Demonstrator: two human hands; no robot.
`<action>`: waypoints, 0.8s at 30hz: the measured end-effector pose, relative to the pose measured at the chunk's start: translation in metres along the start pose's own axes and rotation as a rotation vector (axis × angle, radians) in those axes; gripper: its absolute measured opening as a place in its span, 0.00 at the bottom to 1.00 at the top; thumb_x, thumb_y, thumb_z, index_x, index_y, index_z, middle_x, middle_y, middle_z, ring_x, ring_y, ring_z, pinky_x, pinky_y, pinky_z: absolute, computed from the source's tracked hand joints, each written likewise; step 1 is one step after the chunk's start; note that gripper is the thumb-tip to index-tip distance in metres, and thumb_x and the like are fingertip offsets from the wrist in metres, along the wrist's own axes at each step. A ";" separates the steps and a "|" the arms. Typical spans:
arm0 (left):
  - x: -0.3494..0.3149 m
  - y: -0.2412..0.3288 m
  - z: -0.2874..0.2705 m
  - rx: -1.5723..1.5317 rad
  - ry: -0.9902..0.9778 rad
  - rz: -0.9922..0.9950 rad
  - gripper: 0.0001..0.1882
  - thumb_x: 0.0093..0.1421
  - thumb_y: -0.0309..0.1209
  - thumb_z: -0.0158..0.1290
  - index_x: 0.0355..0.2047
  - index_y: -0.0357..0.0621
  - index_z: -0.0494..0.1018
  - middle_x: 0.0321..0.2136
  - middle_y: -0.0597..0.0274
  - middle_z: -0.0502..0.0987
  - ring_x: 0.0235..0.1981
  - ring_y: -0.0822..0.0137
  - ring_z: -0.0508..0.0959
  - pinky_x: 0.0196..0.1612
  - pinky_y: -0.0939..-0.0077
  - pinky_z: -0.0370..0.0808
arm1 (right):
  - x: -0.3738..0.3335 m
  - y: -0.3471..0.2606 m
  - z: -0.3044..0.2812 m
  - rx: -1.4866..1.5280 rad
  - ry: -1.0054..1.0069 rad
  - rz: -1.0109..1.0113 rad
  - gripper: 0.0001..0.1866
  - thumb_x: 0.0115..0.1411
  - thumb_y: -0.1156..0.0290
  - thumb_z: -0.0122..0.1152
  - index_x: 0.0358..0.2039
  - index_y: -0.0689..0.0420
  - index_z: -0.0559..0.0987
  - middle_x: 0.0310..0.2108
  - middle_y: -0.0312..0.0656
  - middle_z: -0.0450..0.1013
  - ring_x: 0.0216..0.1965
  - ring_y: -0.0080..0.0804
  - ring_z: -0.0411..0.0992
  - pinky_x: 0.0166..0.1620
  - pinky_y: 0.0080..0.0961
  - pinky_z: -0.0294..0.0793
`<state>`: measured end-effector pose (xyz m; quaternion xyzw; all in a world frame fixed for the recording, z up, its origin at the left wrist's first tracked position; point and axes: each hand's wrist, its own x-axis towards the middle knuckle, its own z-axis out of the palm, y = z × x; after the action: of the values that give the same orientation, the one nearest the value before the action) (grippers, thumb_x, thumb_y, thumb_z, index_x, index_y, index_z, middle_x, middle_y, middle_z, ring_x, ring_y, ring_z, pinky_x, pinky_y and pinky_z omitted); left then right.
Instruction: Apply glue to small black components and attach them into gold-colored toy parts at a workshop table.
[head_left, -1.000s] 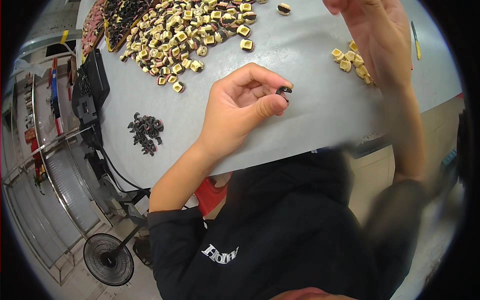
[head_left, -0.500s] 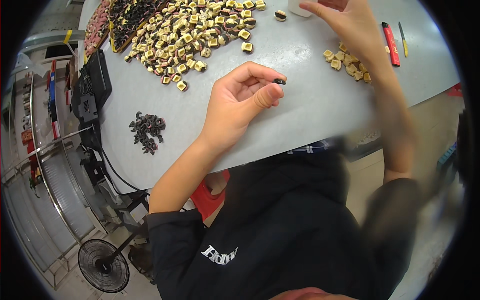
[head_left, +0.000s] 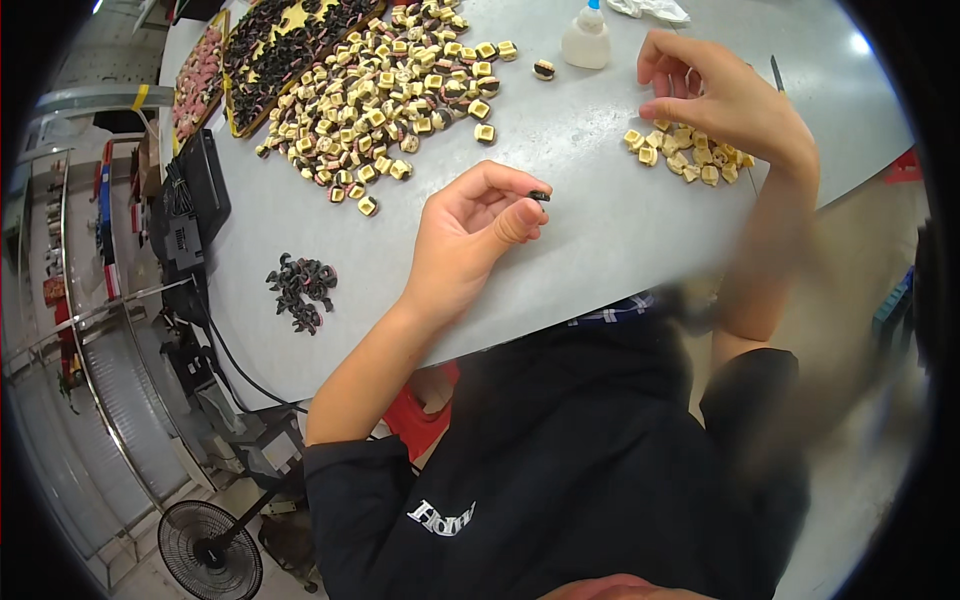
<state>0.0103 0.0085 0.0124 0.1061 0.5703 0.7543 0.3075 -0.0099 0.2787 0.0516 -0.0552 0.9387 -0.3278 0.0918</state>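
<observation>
Cream pieces [head_left: 685,158] are gathered in one small pile, about twenty by sight with some hidden, inside the near edge of the grey surface [head_left: 600,240] toward its right. Curved dark pieces [head_left: 300,290] are heaped in one pile by the left edge, near the near left corner; roughly two dozen are judged to be there, too tangled for an exact count. One large heap [head_left: 375,115] of cream-and-dark pieces, well over a hundred, is spread toward the far left corner, where two flat trays [head_left: 236,128] are set side by side. One lone cream-and-dark piece [head_left: 543,69] is placed toward the far edge, just beside one clear bottle [head_left: 586,42], and one white cloth [head_left: 650,10] is seen beyond. One single dark piece [head_left: 540,196] is pinched between the thumb and forefinger of the left hand [head_left: 465,225], above the surface inward from its near edge; that hand's other fingers are curled. The right hand [head_left: 730,105] is held palm inward over the cream pile, its thumb parted from the loosely bent fingers in a released pose; whether the pile is touched cannot be told.
</observation>
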 end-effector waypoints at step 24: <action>0.001 0.002 -0.001 -0.018 -0.002 -0.013 0.17 0.58 0.41 0.55 0.38 0.39 0.70 0.28 0.68 0.71 0.28 0.76 0.68 0.34 0.82 0.65 | 0.000 -0.003 0.003 0.159 -0.040 -0.181 0.13 0.46 0.82 0.63 0.31 0.58 0.69 0.25 0.34 0.69 0.28 0.22 0.68 0.37 0.20 0.69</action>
<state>0.0080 0.0075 0.0139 0.1004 0.5638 0.7574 0.3137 -0.0093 0.2750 0.0511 -0.1387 0.8989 -0.4070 0.0846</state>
